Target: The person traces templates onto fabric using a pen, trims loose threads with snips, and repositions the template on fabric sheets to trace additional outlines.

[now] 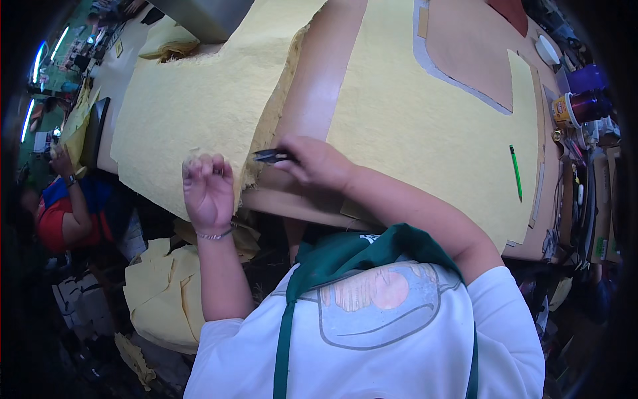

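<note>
My right hand (316, 161) grips small dark thread snips (274, 156), whose tips point left toward the rough edge of a thick pile of pale yellow, felt-like sheets (193, 100). Just left of that edge, over the pile's near corner, is my left hand (209, 193), palm up with its fingers curled. A pale wisp shows at its fingertips, too small to make out. Right of the pile, another broad yellow sheet (412, 126) lies flat on the tan table (309, 100).
A brown template (472, 50) and a green pencil (516, 173) lie on the right sheet. Cups and a purple container (588, 78) stand at the far right. Folded yellow pieces (163, 292) are heaped below the table. Another person (66, 213) works at the left.
</note>
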A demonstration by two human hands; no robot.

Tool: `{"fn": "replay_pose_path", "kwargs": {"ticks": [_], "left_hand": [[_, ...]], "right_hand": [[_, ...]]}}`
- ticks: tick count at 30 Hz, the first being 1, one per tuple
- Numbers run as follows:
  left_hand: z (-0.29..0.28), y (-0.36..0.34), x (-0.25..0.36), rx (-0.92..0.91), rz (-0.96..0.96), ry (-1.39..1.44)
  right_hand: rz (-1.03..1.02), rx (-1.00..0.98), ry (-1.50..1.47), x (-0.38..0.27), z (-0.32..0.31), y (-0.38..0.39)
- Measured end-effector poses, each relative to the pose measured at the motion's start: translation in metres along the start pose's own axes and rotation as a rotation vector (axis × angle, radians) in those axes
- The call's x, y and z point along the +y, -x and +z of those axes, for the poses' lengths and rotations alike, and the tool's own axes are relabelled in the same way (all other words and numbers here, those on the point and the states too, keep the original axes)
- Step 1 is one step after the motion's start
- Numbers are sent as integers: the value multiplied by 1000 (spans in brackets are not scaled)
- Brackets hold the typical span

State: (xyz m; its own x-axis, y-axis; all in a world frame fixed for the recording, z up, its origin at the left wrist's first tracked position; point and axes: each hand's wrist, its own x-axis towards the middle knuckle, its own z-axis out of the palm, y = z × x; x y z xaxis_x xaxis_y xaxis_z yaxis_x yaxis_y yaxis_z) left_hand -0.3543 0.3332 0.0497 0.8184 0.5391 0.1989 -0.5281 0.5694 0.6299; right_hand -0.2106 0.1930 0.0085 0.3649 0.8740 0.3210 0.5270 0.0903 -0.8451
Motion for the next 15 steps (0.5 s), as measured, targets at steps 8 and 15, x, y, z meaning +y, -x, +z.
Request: {"fn": "replay_pose_path", "kwargs": {"ticks": [8, 15], "left_hand": [[-12, 70, 13, -427, -1219, -983], [-258, 231, -41, -246, -1465, -1900]], "right_hand": [[355, 422, -30, 25, -85, 63], [458, 629, -21, 3, -133, 128]]}}
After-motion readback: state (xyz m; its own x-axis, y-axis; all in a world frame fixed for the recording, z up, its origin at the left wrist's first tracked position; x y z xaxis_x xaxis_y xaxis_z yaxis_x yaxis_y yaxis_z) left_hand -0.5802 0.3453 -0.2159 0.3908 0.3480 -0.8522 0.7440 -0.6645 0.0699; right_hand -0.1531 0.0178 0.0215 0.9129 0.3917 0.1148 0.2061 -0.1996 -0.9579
